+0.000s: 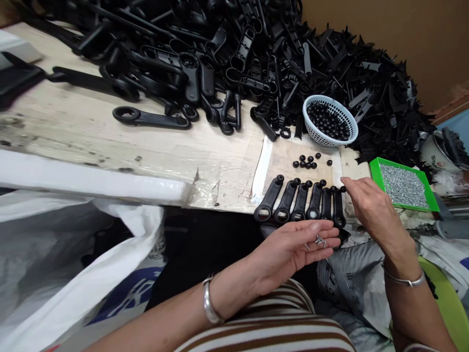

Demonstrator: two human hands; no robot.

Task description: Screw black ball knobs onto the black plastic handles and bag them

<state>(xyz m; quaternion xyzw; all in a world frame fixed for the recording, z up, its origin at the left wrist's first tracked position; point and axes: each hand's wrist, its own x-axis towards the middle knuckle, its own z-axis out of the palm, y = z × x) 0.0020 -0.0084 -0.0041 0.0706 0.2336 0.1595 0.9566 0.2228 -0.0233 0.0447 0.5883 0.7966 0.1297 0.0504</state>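
Palm up, my left hand (pixel 293 244) cradles several small silver screws (pixel 319 240) on its slightly curled fingers. A row of black plastic crank-shaped handles (pixel 269 198) lies just beyond it at the table's edge, each with a round end towards me and a small knob at the far end. My right hand (pixel 373 208) is at the far end of the rightmost handle (pixel 339 208), thumb and fingers brought together near its knob. What is between those fingertips is hidden. Several loose round black knobs (pixel 308 165) lie behind the row.
A pale blue basket (pixel 309 128) of black knobs stands behind. To the right is a green tray (pixel 434 195) of silver screws. Large heaps of black plastic parts (pixel 205 54) cover the back. One longer black handle (pixel 154 119) lies left of centre, behind a white foam-like strip (pixel 91 178).
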